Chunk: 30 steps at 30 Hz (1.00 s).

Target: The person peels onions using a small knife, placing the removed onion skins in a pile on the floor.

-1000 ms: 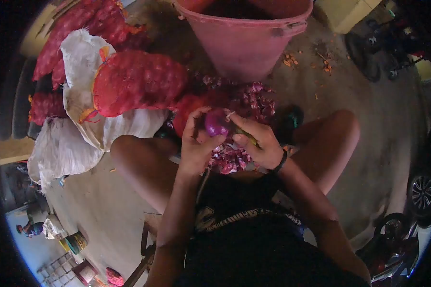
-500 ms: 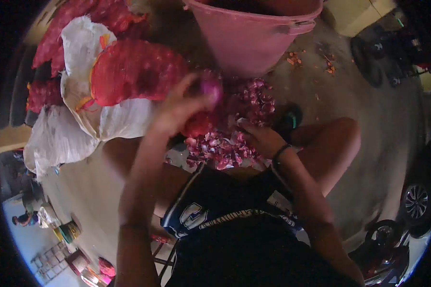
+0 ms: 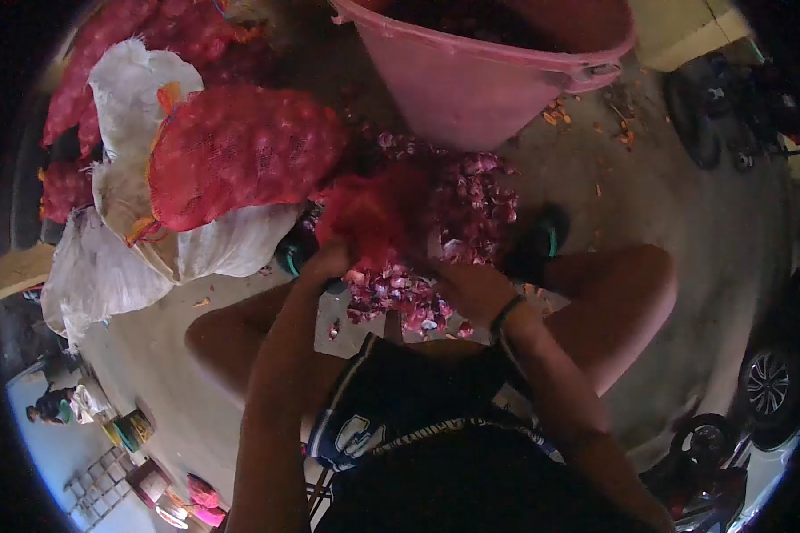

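My left hand point(image 3: 331, 261) is closed at the near edge of a red mesh bag point(image 3: 364, 218), which lies blurred and open-looking between my knees. My right hand point(image 3: 476, 290) is low over a spread of onion skins point(image 3: 400, 293), its fingers curled; whatever it grips is hidden. More purple onions and peelings point(image 3: 482, 191) lie just beyond, up to the foot of a large pink tub point(image 3: 471, 89). Beside the bag, to its left, rests a full red net sack of onions point(image 3: 244, 155).
White woven sacks point(image 3: 107, 262) lie under and beside the net sack, with more red net sacks point(image 3: 178, 44) behind. Orange scraps point(image 3: 556, 113) dot the floor right of the tub. Parked vehicles with a wheel point(image 3: 767, 382) stand at right; a person point(image 3: 52, 407) is far left.
My left hand has come down and toward me from above the peelings, where it held a purple onion, to the red mesh bag. My right hand has moved slightly nearer me.
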Each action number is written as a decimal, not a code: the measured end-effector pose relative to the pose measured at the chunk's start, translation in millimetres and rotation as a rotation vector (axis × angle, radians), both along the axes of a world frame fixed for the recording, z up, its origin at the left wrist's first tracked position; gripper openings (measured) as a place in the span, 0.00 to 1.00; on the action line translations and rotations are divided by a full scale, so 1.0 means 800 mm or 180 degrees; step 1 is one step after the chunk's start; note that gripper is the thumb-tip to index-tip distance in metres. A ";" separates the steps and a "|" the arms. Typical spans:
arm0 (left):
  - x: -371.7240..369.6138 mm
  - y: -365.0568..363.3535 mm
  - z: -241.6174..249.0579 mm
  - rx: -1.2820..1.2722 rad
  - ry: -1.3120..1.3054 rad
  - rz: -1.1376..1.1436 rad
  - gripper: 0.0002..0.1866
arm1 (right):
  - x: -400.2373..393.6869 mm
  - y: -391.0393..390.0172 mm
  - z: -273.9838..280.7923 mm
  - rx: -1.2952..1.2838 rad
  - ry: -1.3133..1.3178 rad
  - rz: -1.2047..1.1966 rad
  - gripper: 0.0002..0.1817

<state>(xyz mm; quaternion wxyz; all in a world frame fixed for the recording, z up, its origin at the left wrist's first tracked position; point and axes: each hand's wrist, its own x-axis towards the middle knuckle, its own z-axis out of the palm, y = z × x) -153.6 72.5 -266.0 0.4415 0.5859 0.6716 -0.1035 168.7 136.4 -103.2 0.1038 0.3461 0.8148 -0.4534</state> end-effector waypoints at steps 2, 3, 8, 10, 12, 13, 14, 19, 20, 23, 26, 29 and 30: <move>0.018 0.017 -0.033 0.0090 0.0252 0.0083 0.18 | -0.005 0.002 -0.006 -0.0156 -0.0005 0.0002 0.25; 0.024 0.029 -0.042 0.0121 0.0344 0.0123 0.19 | -0.006 0.005 -0.016 -0.0151 0.0009 -0.0031 0.25; 0.041 0.095 -0.081 0.0203 0.0567 0.0261 0.20 | -0.001 0.018 -0.039 -0.0276 0.0006 -0.0103 0.26; 0.044 0.118 -0.090 0.0198 0.0659 0.0309 0.21 | -0.005 0.028 -0.034 -0.0429 0.0077 -0.0129 0.27; 0.045 0.139 -0.097 0.0179 0.0726 0.0329 0.22 | -0.009 0.036 -0.034 -0.0390 0.0096 -0.0151 0.26; 0.046 0.145 -0.100 0.0159 0.0738 0.0336 0.22 | -0.009 0.038 -0.034 -0.0373 0.0098 -0.0171 0.26; 0.048 0.151 -0.102 0.0142 0.0749 0.0335 0.23 | -0.007 0.038 -0.039 -0.0221 0.0220 -0.0227 0.26; 0.063 0.169 -0.114 0.0082 0.0824 0.0298 0.25 | -0.014 0.050 -0.033 -0.0328 0.0172 -0.0303 0.26; 0.066 0.172 -0.115 0.0087 0.0840 0.0299 0.25 | -0.017 0.053 -0.029 -0.0423 0.0188 -0.0329 0.25; 0.074 0.179 -0.123 0.0102 0.0851 0.0306 0.27 | -0.011 0.050 -0.029 -0.0511 0.0265 -0.0418 0.25; 0.075 0.197 -0.124 0.0131 0.0914 0.0319 0.28 | -0.002 0.041 -0.038 -0.0289 0.0446 -0.0487 0.25; 0.069 0.193 -0.122 0.0164 0.0890 0.0331 0.30 | 0.003 0.039 -0.038 -0.0243 0.0441 -0.0549 0.25; 0.063 0.178 -0.126 0.0153 0.0855 0.0338 0.30 | 0.006 0.039 -0.038 -0.0191 0.0398 -0.0544 0.25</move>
